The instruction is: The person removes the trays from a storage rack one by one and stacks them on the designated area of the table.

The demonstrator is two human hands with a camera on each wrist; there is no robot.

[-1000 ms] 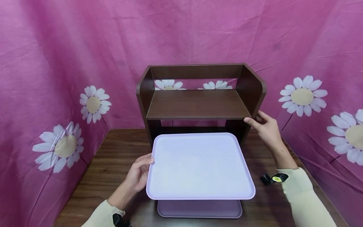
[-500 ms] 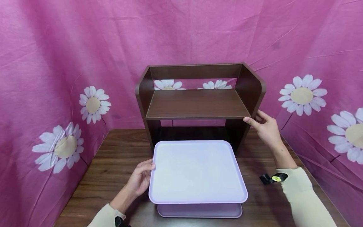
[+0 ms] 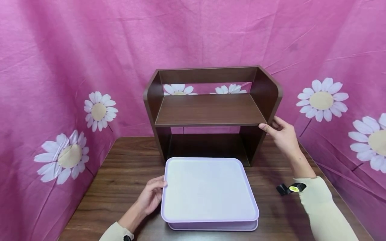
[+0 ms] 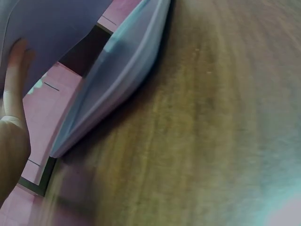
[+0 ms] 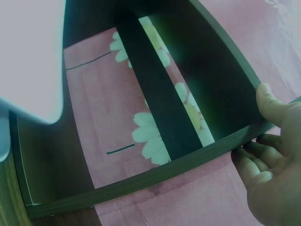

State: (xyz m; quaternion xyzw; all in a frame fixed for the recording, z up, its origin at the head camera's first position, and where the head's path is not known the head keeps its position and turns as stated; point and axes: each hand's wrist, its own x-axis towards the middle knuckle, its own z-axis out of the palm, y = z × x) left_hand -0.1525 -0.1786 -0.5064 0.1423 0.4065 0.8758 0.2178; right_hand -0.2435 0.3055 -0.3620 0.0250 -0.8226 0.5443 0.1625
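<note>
A light purple rectangular tray (image 3: 208,190) hangs over a second lilac tray (image 3: 212,226), hiding most of it. My left hand (image 3: 150,195) pinches the upper tray's left rim, thumb on top and fingers underneath. In the left wrist view the lower tray (image 4: 117,70) lies on the wooden table, with a gap between the two trays. Behind them stands a dark brown two-tier shelf (image 3: 211,110). My right hand (image 3: 283,139) grips its right side panel at the height of the middle board, thumb on the front edge, as the right wrist view also shows.
Both tiers of the shelf show bare boards. The brown wooden table (image 3: 120,177) runs under everything. A pink cloth with white daisies (image 3: 69,155) hangs around the back and sides. A black strap (image 3: 291,189) sits at the right cuff.
My left hand has lowered the upper tray toward the lower one and closer to me, narrowing the gap. More of the shelf's bottom board shows. My right hand stays on the side panel.
</note>
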